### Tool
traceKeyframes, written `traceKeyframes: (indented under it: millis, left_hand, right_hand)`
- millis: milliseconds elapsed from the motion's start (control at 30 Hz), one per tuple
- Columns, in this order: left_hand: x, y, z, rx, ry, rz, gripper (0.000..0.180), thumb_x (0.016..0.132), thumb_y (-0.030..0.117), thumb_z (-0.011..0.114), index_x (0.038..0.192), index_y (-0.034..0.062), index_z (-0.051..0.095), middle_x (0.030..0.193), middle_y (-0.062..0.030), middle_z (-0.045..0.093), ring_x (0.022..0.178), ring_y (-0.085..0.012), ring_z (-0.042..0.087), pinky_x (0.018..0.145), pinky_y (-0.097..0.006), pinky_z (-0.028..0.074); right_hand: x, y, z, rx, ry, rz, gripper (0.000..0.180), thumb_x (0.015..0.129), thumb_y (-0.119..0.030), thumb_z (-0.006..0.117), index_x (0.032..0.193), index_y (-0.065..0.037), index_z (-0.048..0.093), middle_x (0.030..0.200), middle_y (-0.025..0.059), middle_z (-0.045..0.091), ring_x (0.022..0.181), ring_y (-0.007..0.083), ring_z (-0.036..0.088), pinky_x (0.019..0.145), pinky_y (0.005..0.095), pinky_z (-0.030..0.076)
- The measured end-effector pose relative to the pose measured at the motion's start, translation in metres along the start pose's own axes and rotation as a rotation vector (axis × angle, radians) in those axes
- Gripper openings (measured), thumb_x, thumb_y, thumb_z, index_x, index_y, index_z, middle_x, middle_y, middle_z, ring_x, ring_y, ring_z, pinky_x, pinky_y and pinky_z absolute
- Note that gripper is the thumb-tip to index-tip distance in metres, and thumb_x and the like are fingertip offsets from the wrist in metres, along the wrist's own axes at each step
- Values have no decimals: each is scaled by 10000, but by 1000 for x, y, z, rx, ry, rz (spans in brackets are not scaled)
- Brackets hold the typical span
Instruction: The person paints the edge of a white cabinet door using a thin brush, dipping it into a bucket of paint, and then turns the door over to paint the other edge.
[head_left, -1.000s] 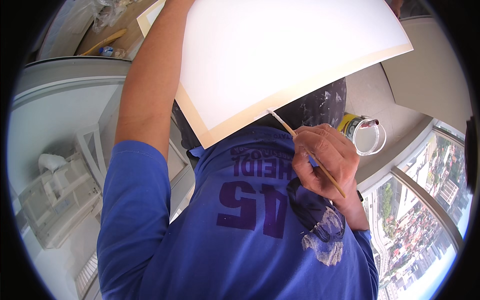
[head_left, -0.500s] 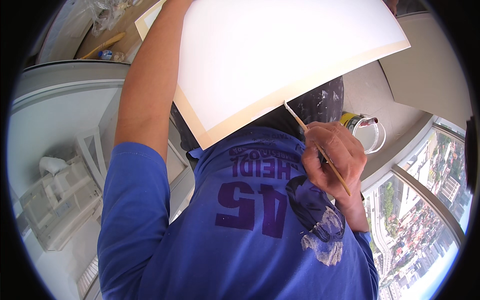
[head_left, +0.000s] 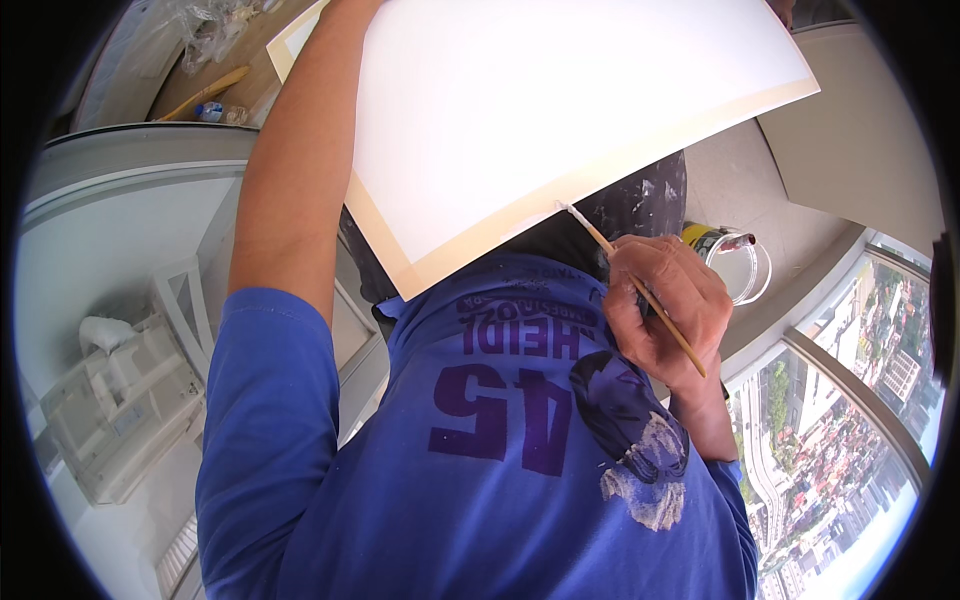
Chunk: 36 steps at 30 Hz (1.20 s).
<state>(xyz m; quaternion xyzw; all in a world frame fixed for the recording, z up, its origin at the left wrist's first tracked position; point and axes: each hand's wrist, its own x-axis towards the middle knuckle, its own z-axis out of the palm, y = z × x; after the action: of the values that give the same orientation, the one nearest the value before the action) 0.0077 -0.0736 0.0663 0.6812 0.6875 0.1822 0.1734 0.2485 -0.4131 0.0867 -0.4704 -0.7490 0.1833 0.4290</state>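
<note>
My right hand (head_left: 672, 305) is closed around a thin wooden paintbrush (head_left: 655, 303) in a pinch grip. White paint coats the bristles, and the tip touches the tan border along the near edge of a large white panel (head_left: 560, 100). Whitish paint shows on that border around the tip. The panel lies tilted over my dark, paint-spotted trousers (head_left: 640, 195). My left forearm (head_left: 300, 160) reaches up across the panel's left side; the hand itself is beyond the upper edge of the picture.
Right of my knee stands a paint can (head_left: 735, 265) with a wire handle and a dark-reddish-ended tool. Windows (head_left: 850, 400) line the right side. At left is a white slatted unit (head_left: 120, 410). A wooden-handled tool (head_left: 205, 93), plastic wrapping (head_left: 215, 30) and a small bottle (head_left: 210, 110) lie upper left.
The brush tip has shifted slightly left and onto the panel's tan border, with a fresh whitish mark there. My left arm and the panel have barely moved.
</note>
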Motion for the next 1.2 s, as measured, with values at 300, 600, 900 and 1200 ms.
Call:
traceKeyframes:
  millis: [300, 600, 900, 1200]
  left_hand:
    - [-4, 6, -2, -10, -22, -32, 1012, 826, 636, 766, 1522, 8, 384, 1493, -306, 494, 1387, -431, 498, 1142, -493, 421]
    - [-8, 8, -4, -13, -5, 7, 1008, 822, 629, 773, 1513, 2, 394, 1479, -318, 502, 1385, -431, 500, 1138, -492, 424]
    - [-7, 5, -6, -17, -5, 18, 1009, 814, 630, 779, 1506, 0, 402, 1467, -317, 515, 1379, -429, 506, 1135, -483, 426]
    - [-11, 9, -7, -23, -18, -6, 1001, 831, 629, 767, 1511, 0, 389, 1465, -320, 515, 1378, -429, 509, 1134, -487, 425]
  right_hand:
    - [-2, 2, -7, -72, 42, -30, 262, 675, 125, 695, 917, 25, 670, 804, 139, 695, 678, 259, 697, 607, 328, 554]
    - [-3, -7, 4, 10, -28, -35, 252, 672, 122, 704, 899, 21, 660, 819, 135, 694, 661, 250, 676, 610, 327, 552]
    - [-1, -3, -7, -32, 8, 56, 242, 692, 140, 686, 906, 28, 673, 812, 139, 697, 679, 258, 692, 617, 334, 556]
    - [-6, -4, -7, -40, 2, 2, 259, 674, 126, 714, 912, 31, 681, 875, 155, 701, 714, 264, 698, 628, 334, 560]
